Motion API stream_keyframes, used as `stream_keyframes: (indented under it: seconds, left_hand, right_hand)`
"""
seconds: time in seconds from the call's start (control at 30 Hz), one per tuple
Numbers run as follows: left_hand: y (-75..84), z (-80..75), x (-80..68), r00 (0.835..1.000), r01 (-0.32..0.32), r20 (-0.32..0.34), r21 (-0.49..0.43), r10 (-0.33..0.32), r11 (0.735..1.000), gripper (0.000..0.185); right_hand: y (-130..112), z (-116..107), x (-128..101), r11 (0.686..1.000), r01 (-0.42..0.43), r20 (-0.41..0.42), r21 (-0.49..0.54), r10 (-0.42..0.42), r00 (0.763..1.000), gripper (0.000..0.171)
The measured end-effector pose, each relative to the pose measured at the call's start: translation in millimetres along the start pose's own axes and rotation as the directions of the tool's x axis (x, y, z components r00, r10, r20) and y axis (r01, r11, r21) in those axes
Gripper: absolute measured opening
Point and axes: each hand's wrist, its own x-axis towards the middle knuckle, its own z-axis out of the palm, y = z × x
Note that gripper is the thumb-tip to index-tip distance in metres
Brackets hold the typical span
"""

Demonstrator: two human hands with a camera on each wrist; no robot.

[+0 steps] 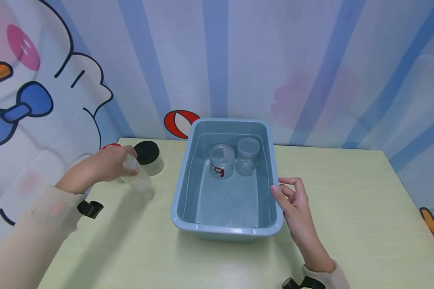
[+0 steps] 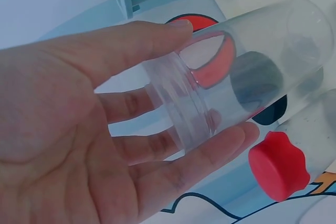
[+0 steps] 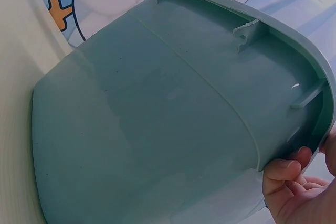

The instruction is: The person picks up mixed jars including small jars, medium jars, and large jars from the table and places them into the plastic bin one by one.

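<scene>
The left hand (image 2: 79, 145) curls its fingers and thumb around the threaded neck of a clear, lidless jar (image 2: 241, 72), holding it tilted above the table (image 1: 347, 208), to the left of the blue-grey tub (image 1: 275, 160) and apart from it. The right hand (image 1: 293, 200) rests against the tub's right rim, fingers loosely bent and touching the plastic lip; whether they clamp the rim or merely steady it cannot be told from the wrist view, where only fingertips (image 3: 283, 171) show under the flange.

Inside the tub, towards its far wall, stand a jar with a red-and-white label (image 1: 222, 161) and a second clear jar (image 1: 247, 155), close beside each other. Left of the tub, beyond the held jar, sits a black-lidded jar (image 1: 147, 154); a red cap (image 2: 278, 166) shows just beside it in the left wrist view.

The hold on the jar looks the weak point: smooth clear plastic pinched at the neck only, with the long body cantilevered outwards, so it could slip or swing and knock over the black-lidded jar. Carried over the rim carelessly, it could strike the two jars already standing in the tub and topple them. A light tub, pressed from one side, may also skid on the smooth table.
</scene>
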Motion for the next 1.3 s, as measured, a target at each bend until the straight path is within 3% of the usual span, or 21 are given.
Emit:
stream_keyframes:
  seconds: [0.57, 1.3]
  left_hand:
    - [11.7, -16.0, -10.5, 0.999, -0.018, 0.044, -0.003, 0.018, 1.0, 0.051]
    - [29.6, -40.1, -21.1, 1.0, -0.005, 0.007, -0.018, 0.005, 1.0, 0.05]
  right_hand:
    - [0.9, 1.1, 0.1, 1.0, 0.004, -0.009, -0.017, -0.004, 1.0, 0.039]
    - [2.3, 1.2, 0.7, 1.0, 0.02, -0.004, 0.01, -0.02, 1.0, 0.038]
